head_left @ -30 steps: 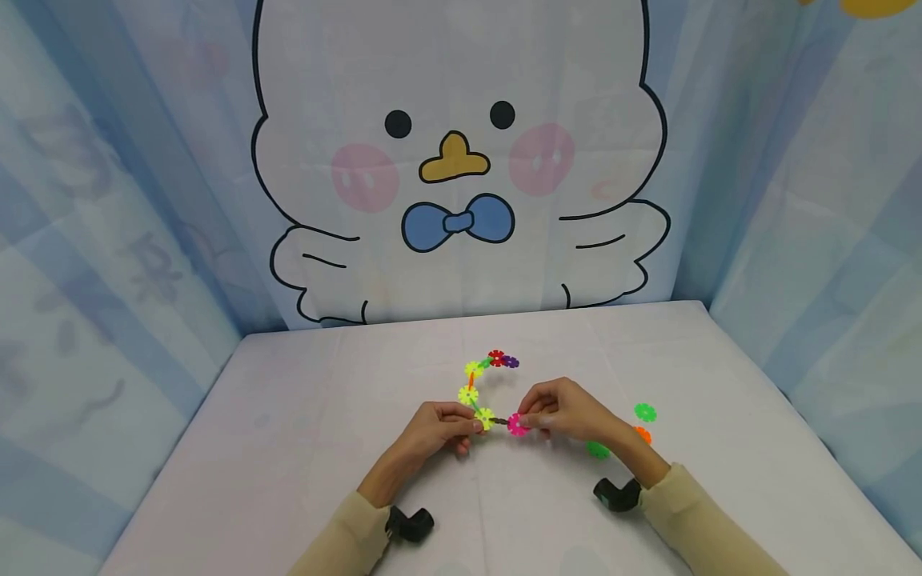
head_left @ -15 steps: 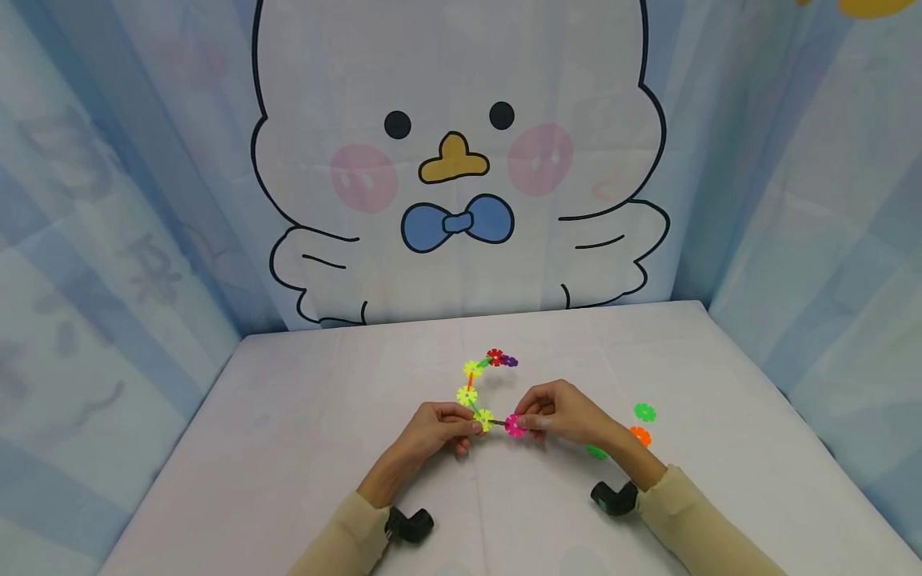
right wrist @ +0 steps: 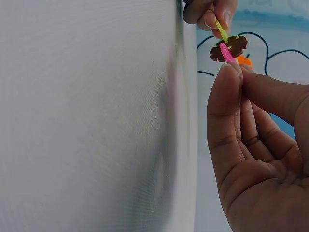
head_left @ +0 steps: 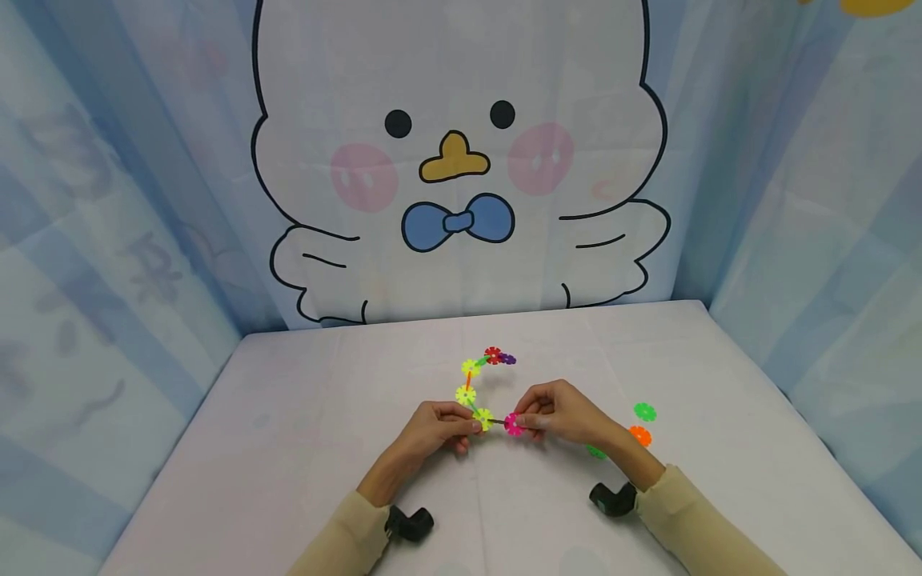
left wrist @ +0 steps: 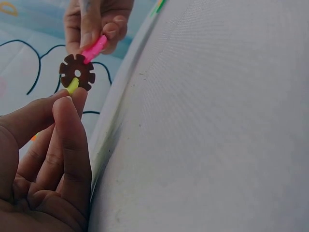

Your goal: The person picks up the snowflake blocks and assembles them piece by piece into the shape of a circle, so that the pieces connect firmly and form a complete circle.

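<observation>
A curved chain of notched plastic snowflake discs, with a red disc (head_left: 493, 355) and a purple disc (head_left: 509, 359) at its far end, rises from between the hands. My left hand (head_left: 435, 432) pinches a yellow disc (head_left: 484, 419) at the chain's near end between thumb and finger. Slotted into that one is a brown disc (left wrist: 68, 66), seen face-on in the left wrist view. With thumb and fingertips my right hand (head_left: 565, 412) pinches a pink disc (head_left: 513, 425), which meets the brown disc's other side. Fingers hide part of the pink and yellow discs.
Loose on the white-covered table (head_left: 288, 432) right of centre lie a green disc (head_left: 644, 412), an orange disc (head_left: 640, 436) and another green disc (head_left: 597, 451), partly behind the right wrist. A cartoon-printed curtain (head_left: 461, 280) borders the table's back.
The right hand and pink disc have shifted slightly left, toward the left hand. The chain's far end has moved a little left and up. The left hand stays nearly still.
</observation>
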`<act>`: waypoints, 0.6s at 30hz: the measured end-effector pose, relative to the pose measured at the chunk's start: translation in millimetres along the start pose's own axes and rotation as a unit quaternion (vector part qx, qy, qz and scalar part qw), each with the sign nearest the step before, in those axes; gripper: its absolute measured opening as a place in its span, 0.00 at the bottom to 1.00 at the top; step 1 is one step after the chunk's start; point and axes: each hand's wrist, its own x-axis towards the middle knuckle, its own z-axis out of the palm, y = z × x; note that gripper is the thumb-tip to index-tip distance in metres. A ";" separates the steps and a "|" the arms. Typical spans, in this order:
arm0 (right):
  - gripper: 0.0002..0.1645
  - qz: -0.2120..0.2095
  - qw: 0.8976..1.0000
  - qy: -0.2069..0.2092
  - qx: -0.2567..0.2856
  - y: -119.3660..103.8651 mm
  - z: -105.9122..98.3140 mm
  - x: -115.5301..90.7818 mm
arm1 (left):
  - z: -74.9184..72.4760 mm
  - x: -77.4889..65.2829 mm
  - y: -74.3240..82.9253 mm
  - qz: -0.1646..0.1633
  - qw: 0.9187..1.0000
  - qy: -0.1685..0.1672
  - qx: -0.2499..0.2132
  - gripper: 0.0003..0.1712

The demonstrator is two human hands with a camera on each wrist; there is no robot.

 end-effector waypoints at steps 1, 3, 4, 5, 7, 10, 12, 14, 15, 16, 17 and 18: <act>0.08 0.000 1.000 0.000 0.001 0.3 0.1 0.1 | -0.1 0.1 -0.2 0.000 1.000 0.000 0.000 0.14; 0.09 0.000 1.000 0.000 0.002 0.5 0.4 0.3 | -0.3 0.3 -0.3 0.001 1.000 -0.001 -0.001 0.14; 0.09 0.000 1.000 -0.001 0.003 0.5 0.5 0.3 | -0.4 0.3 -0.2 0.001 1.000 -0.002 -0.002 0.14; 0.09 0.000 1.000 -0.001 0.003 0.6 0.7 0.3 | -0.5 0.4 -0.2 0.001 1.000 -0.003 -0.002 0.14; 0.09 0.001 1.000 -0.003 0.006 0.7 1.0 0.1 | -0.7 0.5 -0.1 0.001 1.000 -0.005 -0.002 0.13; 0.09 0.002 1.000 -0.004 0.008 0.6 1.6 0.1 | -0.8 0.6 0.1 0.002 1.000 -0.007 -0.002 0.13; 0.09 0.002 1.000 -0.004 0.010 0.7 2.0 0.2 | -0.7 0.6 0.2 0.001 1.000 -0.007 -0.001 0.13; 0.09 0.002 1.000 -0.005 0.011 1.0 2.4 0.3 | -0.7 0.5 0.3 0.001 1.000 -0.006 0.000 0.13; 0.09 0.003 1.000 -0.005 0.012 1.1 2.7 0.3 | -0.7 0.5 0.3 0.001 1.000 -0.005 0.002 0.13; 0.09 0.003 1.000 -0.006 0.012 1.1 2.9 0.3 | -0.8 0.5 0.2 0.000 1.000 -0.005 0.002 0.13; 0.09 0.004 1.000 -0.006 0.012 1.1 3.1 0.3 | -0.9 0.5 0.2 0.000 1.000 -0.004 0.002 0.13; 0.09 0.004 1.000 -0.006 0.012 1.3 3.3 0.3 | -1.0 0.4 0.2 0.000 1.000 -0.003 0.003 0.13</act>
